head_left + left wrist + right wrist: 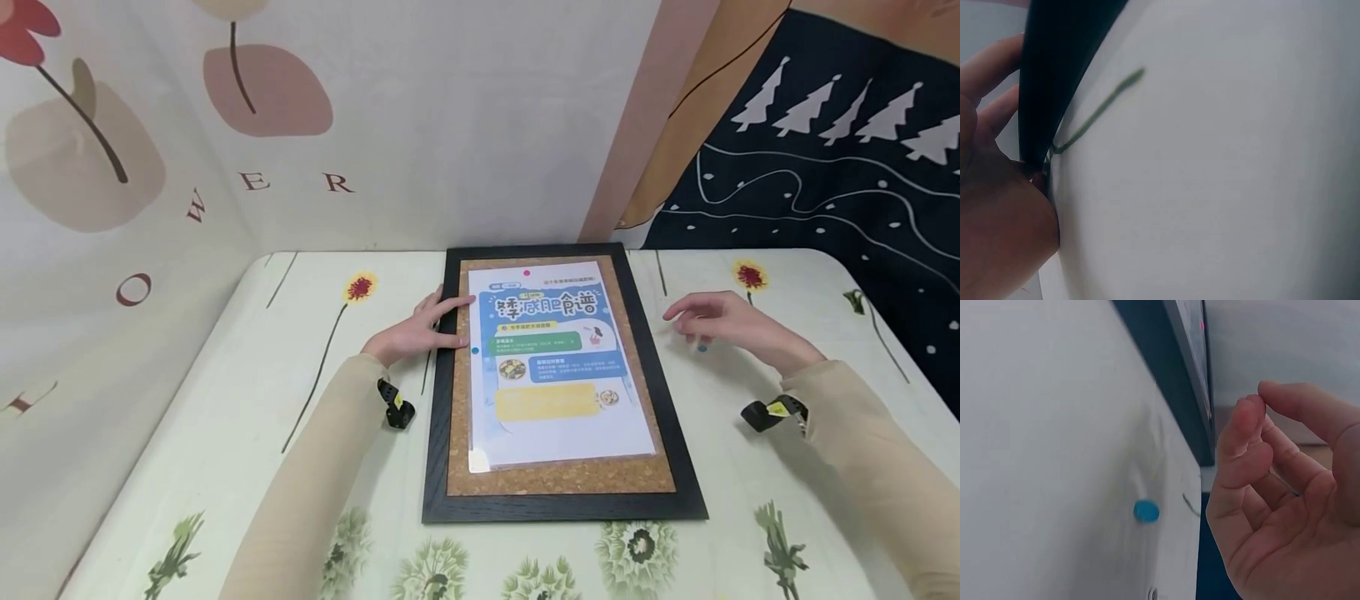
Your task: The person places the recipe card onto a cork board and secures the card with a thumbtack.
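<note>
A black-framed cork board (562,482) lies flat on the table, bearing a printed poster sheet (555,433) under a clear cover. A pink pushpin (527,272) marks the sheet's top edge and a blue pushpin (475,351) its left edge. My left hand (416,332) rests on the frame's left side, thumb and index finger straight, reaching the sheet's edge. Right of the board, my right hand (720,323) is raised over the table, fingers loosely bent and thumb tip close to the index finger. Beneath it a blue round-headed pin (1146,511) sits on the tablecloth.
The board stands on a pale floral tablecloth (225,467). A printed curtain (450,125) hangs behind and to the left. Dark cloth with white trees (825,200) hangs at the back right. A black wrist camera (397,408) is strapped to the left wrist, another (768,412) to the right.
</note>
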The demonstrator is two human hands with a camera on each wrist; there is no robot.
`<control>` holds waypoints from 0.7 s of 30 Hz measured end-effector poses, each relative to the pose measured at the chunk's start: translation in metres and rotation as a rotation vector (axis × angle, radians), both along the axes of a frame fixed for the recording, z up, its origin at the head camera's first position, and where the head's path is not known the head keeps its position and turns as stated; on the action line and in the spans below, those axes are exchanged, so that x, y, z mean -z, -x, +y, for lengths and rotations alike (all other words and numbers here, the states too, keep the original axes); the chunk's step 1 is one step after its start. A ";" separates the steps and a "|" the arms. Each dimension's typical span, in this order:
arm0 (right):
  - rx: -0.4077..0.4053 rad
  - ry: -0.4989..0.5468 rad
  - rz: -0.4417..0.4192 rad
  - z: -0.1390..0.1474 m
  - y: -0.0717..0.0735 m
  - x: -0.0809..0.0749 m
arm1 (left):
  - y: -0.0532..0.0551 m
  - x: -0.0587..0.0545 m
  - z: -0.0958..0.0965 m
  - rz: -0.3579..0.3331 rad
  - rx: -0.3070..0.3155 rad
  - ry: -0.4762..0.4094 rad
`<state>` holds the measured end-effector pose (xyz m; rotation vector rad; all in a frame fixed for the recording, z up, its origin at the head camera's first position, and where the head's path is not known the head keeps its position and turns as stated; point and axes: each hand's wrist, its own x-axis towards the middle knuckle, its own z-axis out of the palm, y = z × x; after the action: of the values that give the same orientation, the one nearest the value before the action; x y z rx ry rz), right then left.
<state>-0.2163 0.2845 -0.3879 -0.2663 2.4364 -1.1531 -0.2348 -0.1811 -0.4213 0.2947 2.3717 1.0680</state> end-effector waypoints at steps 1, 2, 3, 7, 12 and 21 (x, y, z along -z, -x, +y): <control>0.003 -0.005 -0.001 0.002 0.000 0.001 | 0.000 0.000 0.000 -0.001 0.000 -0.001; 0.007 -0.005 0.000 0.004 0.000 0.001 | 0.000 0.000 0.000 -0.001 0.000 -0.001; 0.012 -0.008 0.000 0.007 -0.001 0.002 | 0.000 0.000 -0.001 0.000 0.000 -0.001; 0.031 -0.014 0.012 0.016 -0.003 0.005 | 0.000 0.000 0.000 0.002 0.001 -0.005; 0.039 -0.022 0.045 0.026 -0.008 0.005 | 0.000 0.000 0.000 0.001 -0.003 -0.011; 0.094 -0.031 0.070 0.043 -0.015 0.009 | -0.001 -0.002 0.000 0.008 0.009 -0.002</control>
<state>-0.2016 0.3271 -0.3968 -0.1869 2.5495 -1.1631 -0.2341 -0.1809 -0.4194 0.3104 2.3744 1.0672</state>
